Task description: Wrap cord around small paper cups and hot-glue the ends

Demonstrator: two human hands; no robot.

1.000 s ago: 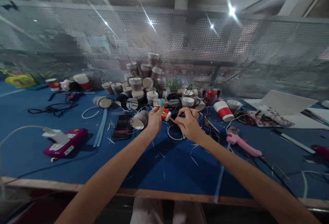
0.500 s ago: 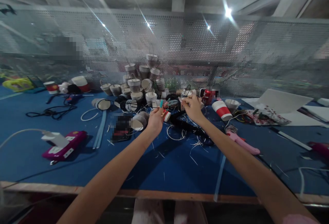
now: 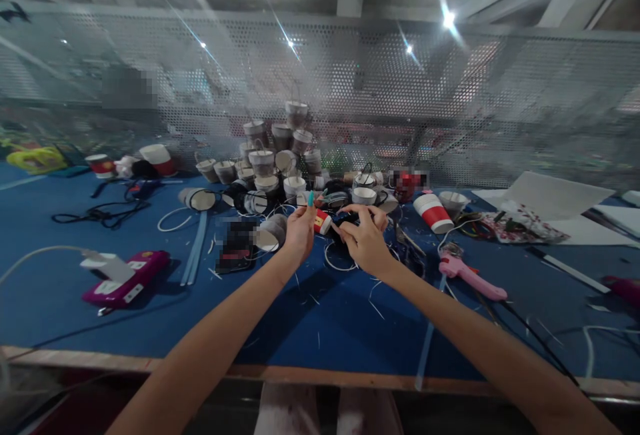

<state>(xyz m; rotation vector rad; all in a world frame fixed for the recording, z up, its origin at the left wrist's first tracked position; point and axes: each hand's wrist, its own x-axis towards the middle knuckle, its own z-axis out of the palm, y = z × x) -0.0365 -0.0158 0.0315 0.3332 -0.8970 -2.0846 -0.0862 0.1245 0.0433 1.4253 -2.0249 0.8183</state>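
Note:
My left hand (image 3: 301,230) is closed above the table's middle, its fingers turned inward. A small teal tip (image 3: 311,198) stands up at its thumb; I cannot tell whether it is a nail or a held piece. My right hand (image 3: 367,238) has its fingers bent over a dark bundle (image 3: 343,225), and what lies between them is hidden. A red and white paper cup (image 3: 321,222) lies between my hands. Behind them stand grey-white cups with wire loops, among them an upright cup (image 3: 364,196) with a black loop.
Several grey cups (image 3: 263,163) are stacked against the perforated metal screen (image 3: 380,95). A pink glue gun (image 3: 473,275) and a red-banded cup (image 3: 433,214) lie on the right. On the left are a purple power strip (image 3: 127,280), clear glue sticks (image 3: 196,252) and a black cord (image 3: 100,215).
My right hand has come down and nearer from beside the black-looped cup to the dark bundle, which has shifted. My left hand has moved slightly left.

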